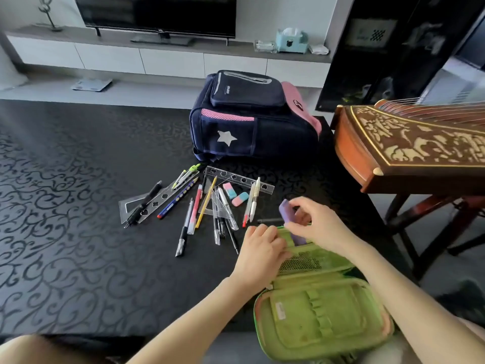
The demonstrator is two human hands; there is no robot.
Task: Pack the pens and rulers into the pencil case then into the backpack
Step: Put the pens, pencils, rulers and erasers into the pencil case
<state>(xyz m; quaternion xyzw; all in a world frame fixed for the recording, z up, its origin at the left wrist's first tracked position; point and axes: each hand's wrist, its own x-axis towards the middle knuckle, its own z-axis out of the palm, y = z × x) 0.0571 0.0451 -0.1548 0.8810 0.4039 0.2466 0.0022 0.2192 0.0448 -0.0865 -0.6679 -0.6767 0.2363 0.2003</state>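
A green pencil case [322,313] lies open at the table's near right edge. My left hand [259,248] presses on its upper flap. My right hand [317,224] holds a purple, flat object [288,216] whose lower end dips into the case's far compartment. Several pens and pencils [194,214] lie scattered in the middle of the table among clear rulers [237,178] and set squares [147,203]. Two pink-and-blue erasers [235,194] lie beside them. The navy and pink backpack [252,119] lies at the back, closed as far as I can see.
The table wears a black patterned cloth [65,206]. A carved wooden zither [409,145] on a stand juts in at the right, close to the backpack. A TV cabinet [168,56] stands behind the table. A dark pen [270,220] lies just beyond the case.
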